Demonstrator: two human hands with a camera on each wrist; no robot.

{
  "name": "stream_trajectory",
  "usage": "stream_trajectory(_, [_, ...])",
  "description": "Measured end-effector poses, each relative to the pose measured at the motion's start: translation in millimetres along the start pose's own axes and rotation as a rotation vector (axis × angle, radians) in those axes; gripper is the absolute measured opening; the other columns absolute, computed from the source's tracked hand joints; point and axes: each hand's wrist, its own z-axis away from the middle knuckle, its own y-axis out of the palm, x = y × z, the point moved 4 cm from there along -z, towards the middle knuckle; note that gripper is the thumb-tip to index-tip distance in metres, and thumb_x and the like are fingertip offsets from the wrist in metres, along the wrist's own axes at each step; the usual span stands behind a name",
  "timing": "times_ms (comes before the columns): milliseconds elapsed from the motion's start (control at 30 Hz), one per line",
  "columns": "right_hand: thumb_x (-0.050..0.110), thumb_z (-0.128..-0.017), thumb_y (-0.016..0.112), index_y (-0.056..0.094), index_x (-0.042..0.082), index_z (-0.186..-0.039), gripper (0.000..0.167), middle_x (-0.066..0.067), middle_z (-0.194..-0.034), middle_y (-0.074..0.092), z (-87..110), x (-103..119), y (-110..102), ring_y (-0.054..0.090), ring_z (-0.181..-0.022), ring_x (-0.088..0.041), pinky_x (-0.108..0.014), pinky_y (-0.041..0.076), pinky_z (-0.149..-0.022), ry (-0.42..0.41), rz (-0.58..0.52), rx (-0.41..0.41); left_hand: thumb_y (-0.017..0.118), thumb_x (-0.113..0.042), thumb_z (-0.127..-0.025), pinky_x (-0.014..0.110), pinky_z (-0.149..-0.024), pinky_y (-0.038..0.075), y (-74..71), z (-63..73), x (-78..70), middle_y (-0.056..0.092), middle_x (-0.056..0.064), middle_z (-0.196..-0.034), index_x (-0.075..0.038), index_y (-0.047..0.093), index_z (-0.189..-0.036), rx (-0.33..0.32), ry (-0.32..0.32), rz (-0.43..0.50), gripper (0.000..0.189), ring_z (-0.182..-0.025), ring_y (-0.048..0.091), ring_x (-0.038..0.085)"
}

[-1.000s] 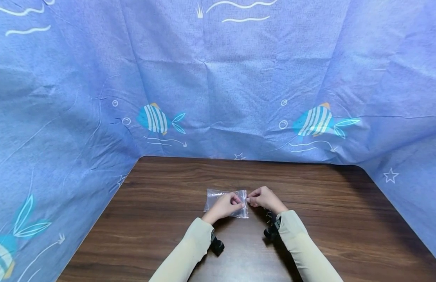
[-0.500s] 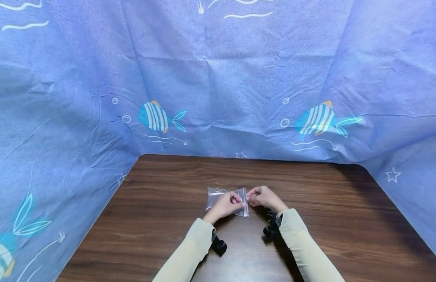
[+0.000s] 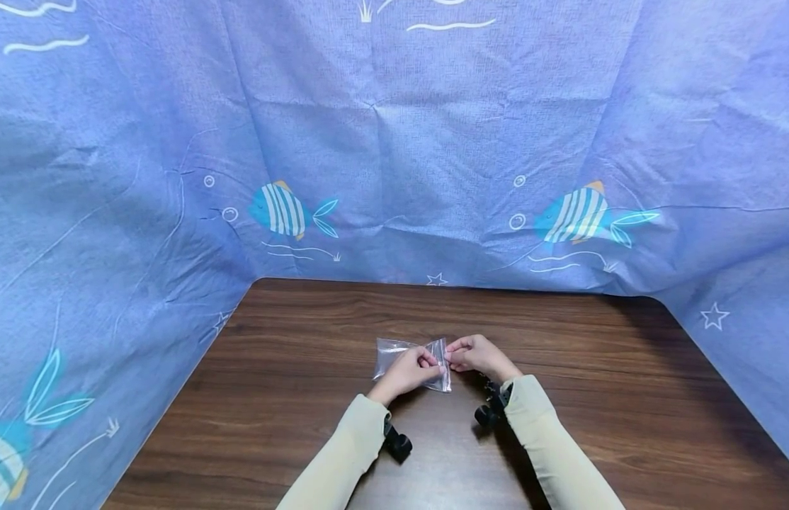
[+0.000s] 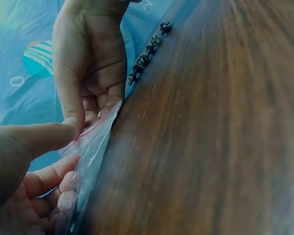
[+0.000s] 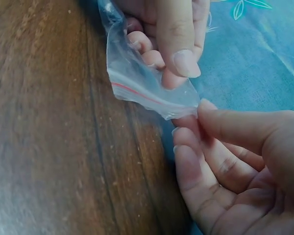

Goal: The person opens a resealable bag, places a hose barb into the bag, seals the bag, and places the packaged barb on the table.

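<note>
A clear zip-lock bag (image 3: 388, 352) with a red line along its seal lies over the table between both hands. My left hand (image 3: 407, 372) pinches the bag between thumb and fingers a little behind the seal. With thumb and fingertips my right hand (image 3: 480, 356) pinches the edge of the bag's mouth. In the right wrist view the seal strip (image 5: 137, 92) runs slanted and slightly wavy toward the right thumb. Whether the mouth is parted I cannot tell. Part of the bag is hidden under the left hand.
Several small dark metal pieces (image 4: 143, 60), perhaps screws, lie in a row on the brown wooden table (image 3: 292, 397) beside the right wrist. A blue fish-patterned cloth (image 3: 433, 156) hangs behind the table. Black wrist cameras hang under both pale sleeves (image 3: 346, 443).
The bag's mouth end has tilted slightly and drawn closer to the right fingertips. Both hands keep nearly the same place and grip. The head view has shifted a little.
</note>
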Motion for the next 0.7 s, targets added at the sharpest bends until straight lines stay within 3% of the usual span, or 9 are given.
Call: stream_trajectory(700, [0.011,-0.089,0.064,0.064,-0.015,-0.107,0.031,0.005,-0.079,0.069,-1.2,5.1,3.5,0.06,-0.071,-0.009,-0.025,0.051,-0.068,0.005,0.015,0.048,0.071,-0.031,-0.083,0.02,-0.061,0.041,3.5,0.2,1.6,0.056,-0.005,-0.071,-0.009,0.066,-0.079,-0.044,-0.01,-0.018,0.023,-0.065,0.049,0.005])
